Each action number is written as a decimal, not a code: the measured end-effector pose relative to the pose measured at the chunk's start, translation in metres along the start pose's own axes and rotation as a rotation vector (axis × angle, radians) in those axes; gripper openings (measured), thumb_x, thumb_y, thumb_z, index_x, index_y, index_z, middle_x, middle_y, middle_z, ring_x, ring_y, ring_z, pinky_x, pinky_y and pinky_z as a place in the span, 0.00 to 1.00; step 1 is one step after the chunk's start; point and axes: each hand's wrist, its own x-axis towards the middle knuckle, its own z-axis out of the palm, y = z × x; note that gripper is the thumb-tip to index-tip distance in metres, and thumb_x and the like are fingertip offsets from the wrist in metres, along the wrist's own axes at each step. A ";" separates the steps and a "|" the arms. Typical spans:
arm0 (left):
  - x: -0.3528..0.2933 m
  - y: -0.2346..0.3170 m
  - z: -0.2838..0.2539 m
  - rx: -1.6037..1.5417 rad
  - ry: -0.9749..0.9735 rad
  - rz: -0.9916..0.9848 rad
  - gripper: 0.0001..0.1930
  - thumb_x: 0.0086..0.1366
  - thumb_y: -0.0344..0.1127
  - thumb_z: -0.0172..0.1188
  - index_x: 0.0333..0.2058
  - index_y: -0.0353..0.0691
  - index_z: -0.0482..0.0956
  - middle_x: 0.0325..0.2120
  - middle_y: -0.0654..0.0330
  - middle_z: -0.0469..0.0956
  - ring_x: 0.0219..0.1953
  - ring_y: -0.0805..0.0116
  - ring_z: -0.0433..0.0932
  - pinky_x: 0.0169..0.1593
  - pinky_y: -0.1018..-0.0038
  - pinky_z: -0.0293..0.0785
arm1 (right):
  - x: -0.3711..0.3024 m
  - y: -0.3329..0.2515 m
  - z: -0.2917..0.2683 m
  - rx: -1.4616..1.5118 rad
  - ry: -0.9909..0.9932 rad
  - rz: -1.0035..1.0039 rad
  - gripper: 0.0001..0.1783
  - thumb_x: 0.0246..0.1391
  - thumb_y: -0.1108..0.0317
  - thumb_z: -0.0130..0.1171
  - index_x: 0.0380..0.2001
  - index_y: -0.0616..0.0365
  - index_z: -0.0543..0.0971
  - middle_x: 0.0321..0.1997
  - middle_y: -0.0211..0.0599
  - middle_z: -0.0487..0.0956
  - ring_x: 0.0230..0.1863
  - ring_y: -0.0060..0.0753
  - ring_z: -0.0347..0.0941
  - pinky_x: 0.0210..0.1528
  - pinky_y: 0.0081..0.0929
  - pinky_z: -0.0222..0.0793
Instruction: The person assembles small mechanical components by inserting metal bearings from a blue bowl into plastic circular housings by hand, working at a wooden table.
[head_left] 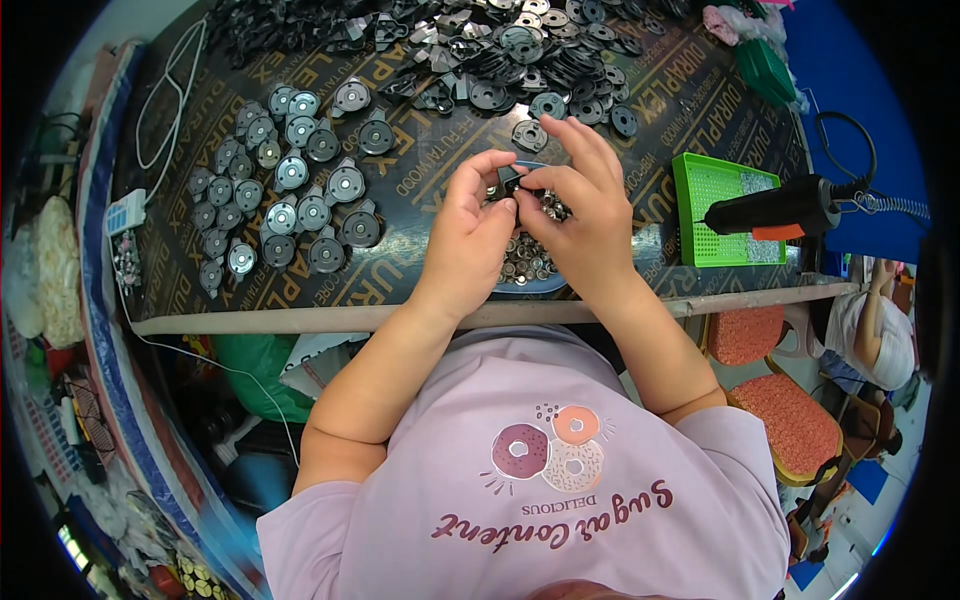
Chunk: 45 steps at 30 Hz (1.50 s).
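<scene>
A small black plastic part (509, 179) is pinched upright between the thumb and fingers of my left hand (466, 228). My right hand (588, 212) meets it from the other side, thumb and index finger closed at the part's edge and the other fingers raised. Anything between those right fingertips is too small or hidden to name. Beneath both hands sits a blue dish (545, 287) with many small round metal pieces (524, 262), partly covered by my right hand.
Round black parts with silver discs (292, 172) lie in rows at the left. A heap of black parts (490, 70) fills the far side. At the right, a black electric screwdriver (775, 210) on a coiled cord hangs over a green tray (684, 215). Red-seated chairs (790, 420) stand beyond the table edge.
</scene>
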 end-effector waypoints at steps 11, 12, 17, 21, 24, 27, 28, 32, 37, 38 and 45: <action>0.000 0.004 0.003 0.003 0.017 -0.017 0.22 0.67 0.20 0.42 0.59 0.38 0.60 0.55 0.56 0.65 0.53 0.72 0.71 0.53 0.75 0.73 | 0.002 0.009 0.002 0.110 -0.065 0.040 0.06 0.41 0.73 0.65 0.27 0.57 0.81 0.61 0.44 0.73 0.64 0.53 0.64 0.61 0.47 0.60; 0.000 0.005 0.004 -0.057 0.025 -0.038 0.22 0.66 0.19 0.41 0.58 0.38 0.60 0.55 0.54 0.66 0.53 0.72 0.69 0.53 0.74 0.73 | 0.003 0.010 0.001 0.228 -0.108 0.148 0.05 0.43 0.73 0.65 0.27 0.58 0.81 0.61 0.46 0.72 0.64 0.51 0.65 0.60 0.44 0.64; 0.002 0.006 0.002 -0.162 0.011 -0.096 0.22 0.66 0.20 0.40 0.59 0.38 0.58 0.56 0.52 0.66 0.55 0.68 0.70 0.55 0.68 0.75 | 0.007 0.015 -0.009 0.594 -0.184 0.541 0.05 0.48 0.72 0.64 0.29 0.62 0.83 0.63 0.56 0.70 0.62 0.42 0.69 0.45 0.27 0.76; 0.002 0.008 0.003 -0.183 -0.008 -0.106 0.22 0.66 0.20 0.40 0.59 0.38 0.57 0.56 0.51 0.67 0.54 0.67 0.72 0.56 0.67 0.75 | 0.007 0.015 -0.009 0.616 -0.259 0.621 0.05 0.49 0.73 0.63 0.29 0.64 0.82 0.64 0.54 0.69 0.57 0.33 0.72 0.50 0.25 0.69; 0.003 0.007 0.004 -0.198 -0.016 -0.096 0.21 0.66 0.20 0.40 0.58 0.37 0.57 0.55 0.51 0.67 0.54 0.66 0.72 0.57 0.67 0.75 | 0.005 0.015 -0.007 0.486 -0.239 0.562 0.05 0.48 0.73 0.64 0.27 0.64 0.82 0.61 0.55 0.72 0.56 0.34 0.73 0.50 0.27 0.70; 0.002 0.009 0.006 -0.202 -0.005 -0.104 0.21 0.66 0.19 0.39 0.58 0.36 0.57 0.55 0.50 0.68 0.54 0.65 0.73 0.57 0.67 0.75 | 0.005 0.011 -0.004 0.431 -0.209 0.551 0.05 0.47 0.73 0.64 0.25 0.64 0.81 0.58 0.55 0.74 0.55 0.35 0.73 0.51 0.29 0.71; 0.002 0.009 0.006 -0.202 -0.005 -0.105 0.21 0.66 0.19 0.39 0.58 0.36 0.57 0.55 0.50 0.68 0.54 0.65 0.73 0.57 0.67 0.75 | 0.004 0.010 -0.004 0.421 -0.193 0.544 0.05 0.46 0.73 0.65 0.24 0.64 0.80 0.58 0.56 0.74 0.55 0.36 0.74 0.51 0.30 0.71; 0.002 0.009 0.006 -0.192 0.017 -0.125 0.21 0.67 0.19 0.39 0.58 0.36 0.57 0.54 0.50 0.68 0.54 0.64 0.73 0.56 0.66 0.76 | 0.003 0.014 -0.005 0.353 -0.202 0.515 0.05 0.46 0.74 0.65 0.25 0.64 0.80 0.60 0.55 0.72 0.54 0.34 0.74 0.51 0.30 0.72; 0.003 0.012 0.001 -0.273 0.000 -0.168 0.20 0.67 0.20 0.41 0.58 0.35 0.57 0.53 0.46 0.70 0.51 0.57 0.76 0.54 0.62 0.78 | 0.005 0.032 -0.014 0.591 -0.111 0.565 0.06 0.56 0.75 0.61 0.37 0.64 0.80 0.60 0.43 0.72 0.47 0.23 0.74 0.49 0.20 0.71; 0.004 0.013 -0.002 -0.276 0.006 -0.171 0.21 0.67 0.21 0.42 0.58 0.35 0.56 0.55 0.44 0.69 0.52 0.53 0.76 0.55 0.59 0.77 | 0.008 0.040 -0.019 0.576 -0.016 0.603 0.07 0.53 0.69 0.64 0.35 0.58 0.83 0.52 0.42 0.79 0.48 0.26 0.75 0.46 0.25 0.70; 0.005 0.018 -0.008 -0.337 -0.005 -0.232 0.20 0.66 0.19 0.41 0.57 0.35 0.57 0.52 0.46 0.70 0.50 0.54 0.77 0.51 0.63 0.79 | -0.005 0.072 -0.053 -0.209 -0.397 0.237 0.20 0.40 0.79 0.67 0.41 0.57 0.79 0.54 0.40 0.78 0.55 0.48 0.72 0.56 0.36 0.68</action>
